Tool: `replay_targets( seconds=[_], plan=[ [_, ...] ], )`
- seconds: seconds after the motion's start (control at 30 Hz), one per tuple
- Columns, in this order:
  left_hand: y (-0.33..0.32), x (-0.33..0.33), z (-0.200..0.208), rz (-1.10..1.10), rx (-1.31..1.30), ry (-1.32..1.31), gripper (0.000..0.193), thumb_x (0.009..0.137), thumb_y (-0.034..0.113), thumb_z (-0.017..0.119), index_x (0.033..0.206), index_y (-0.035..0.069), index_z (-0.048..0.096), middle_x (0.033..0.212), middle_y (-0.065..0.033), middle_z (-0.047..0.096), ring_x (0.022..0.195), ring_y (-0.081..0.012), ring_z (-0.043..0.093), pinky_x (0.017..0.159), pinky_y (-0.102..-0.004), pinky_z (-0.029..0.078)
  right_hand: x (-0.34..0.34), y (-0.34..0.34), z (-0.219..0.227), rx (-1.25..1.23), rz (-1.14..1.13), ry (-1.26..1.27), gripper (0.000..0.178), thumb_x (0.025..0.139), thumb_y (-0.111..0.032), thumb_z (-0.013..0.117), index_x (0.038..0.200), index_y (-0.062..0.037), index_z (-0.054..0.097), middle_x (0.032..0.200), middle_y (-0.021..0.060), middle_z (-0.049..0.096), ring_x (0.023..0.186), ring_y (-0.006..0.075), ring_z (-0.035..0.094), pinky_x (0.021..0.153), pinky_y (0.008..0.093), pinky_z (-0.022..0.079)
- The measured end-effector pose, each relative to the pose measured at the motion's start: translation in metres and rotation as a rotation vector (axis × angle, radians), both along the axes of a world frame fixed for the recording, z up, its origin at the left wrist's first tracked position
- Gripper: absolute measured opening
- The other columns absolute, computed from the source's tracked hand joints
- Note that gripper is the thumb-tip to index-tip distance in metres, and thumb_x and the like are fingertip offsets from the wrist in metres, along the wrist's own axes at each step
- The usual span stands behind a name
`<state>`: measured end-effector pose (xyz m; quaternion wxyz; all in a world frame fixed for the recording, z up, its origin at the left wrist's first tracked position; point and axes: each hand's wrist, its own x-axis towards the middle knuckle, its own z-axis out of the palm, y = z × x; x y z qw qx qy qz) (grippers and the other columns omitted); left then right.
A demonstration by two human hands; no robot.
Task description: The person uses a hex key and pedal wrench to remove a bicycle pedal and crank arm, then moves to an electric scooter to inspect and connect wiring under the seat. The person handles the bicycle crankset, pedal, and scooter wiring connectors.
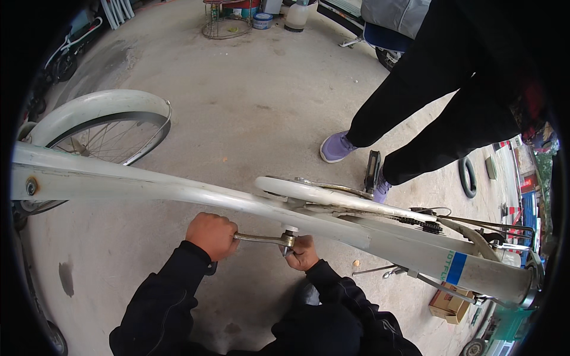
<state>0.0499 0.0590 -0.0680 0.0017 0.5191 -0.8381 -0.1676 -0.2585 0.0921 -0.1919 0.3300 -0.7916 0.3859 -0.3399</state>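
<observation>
A white bicycle frame [237, 200] stretches across in front of me. My left hand [211, 236] is closed in a fist around the outer end of a worn metal crank arm [261, 238]. This arm points left from the white bottom bracket [290, 228]. A small dark edge shows beneath the fist; I cannot tell what it is. My right hand [303, 253] is closed beside the crank's inner end, fingers curled against a small metal piece I cannot make out. Beyond the frame lie the white chain guard [332, 195] and a black pedal [372, 169].
Past the bicycle stands a person in black trousers [409, 89] and purple shoes [337, 147]. The front wheel [113, 136] is at left. A cardboard box [449, 304] and a black tyre [467, 177] lie at right. A wire stand [227, 21] and a blue tub [262, 21] are at the back.
</observation>
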Motion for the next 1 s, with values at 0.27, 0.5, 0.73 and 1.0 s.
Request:
replay_targets(
  seconds=[0.27, 0.5, 0.73, 1.0],
  plan=[
    [-0.002, -0.003, 0.007, 0.016, 0.052, -0.056, 0.022, 0.078, 0.032, 0.076, 0.079, 0.010, 0.078, 0.076, -0.0104, 0.073, 0.075, -0.0332, 0.073, 0.071, -0.0473, 0.058, 0.005, 0.005, 0.000, -0.025, -0.071, -0.019, 0.015, 0.084, -0.007, 0.069, 0.071, -0.0070, 0.061, 0.063, 0.0128, 0.059, 0.054, 0.0351, 0.061, 0.053, 0.0415, 0.048],
    [-0.001, -0.001, 0.006, 0.016, 0.029, -0.019, 0.023, 0.080, 0.032, 0.076, 0.080, 0.010, 0.079, 0.078, -0.0111, 0.075, 0.076, -0.0333, 0.074, 0.073, -0.0467, 0.058, 0.006, -0.004, -0.004, -0.066, -0.086, 0.017, 0.005, 0.076, -0.007, 0.063, 0.071, -0.0072, 0.063, 0.063, 0.0110, 0.059, 0.057, 0.0355, 0.062, 0.056, 0.0415, 0.049],
    [0.000, -0.002, 0.007, 0.035, 0.030, -0.006, 0.024, 0.083, 0.032, 0.075, 0.079, 0.009, 0.079, 0.077, -0.0121, 0.075, 0.076, -0.0344, 0.074, 0.075, -0.0469, 0.058, 0.028, 0.022, 0.039, 0.071, -0.196, -0.072, 0.038, 0.091, -0.028, 0.080, 0.067, -0.0060, 0.061, 0.062, 0.0126, 0.055, 0.054, 0.0341, 0.056, 0.052, 0.0425, 0.043],
    [0.000, -0.002, 0.008, 0.025, -0.002, -0.002, 0.024, 0.083, 0.033, 0.076, 0.080, 0.009, 0.078, 0.077, -0.0111, 0.075, 0.076, -0.0336, 0.074, 0.075, -0.0476, 0.058, 0.023, 0.002, 0.031, -0.190, -0.033, -0.072, 0.050, 0.091, -0.028, 0.080, 0.056, -0.0074, 0.052, 0.052, 0.0111, 0.047, 0.045, 0.0342, 0.049, 0.048, 0.0445, 0.037]
  ],
)
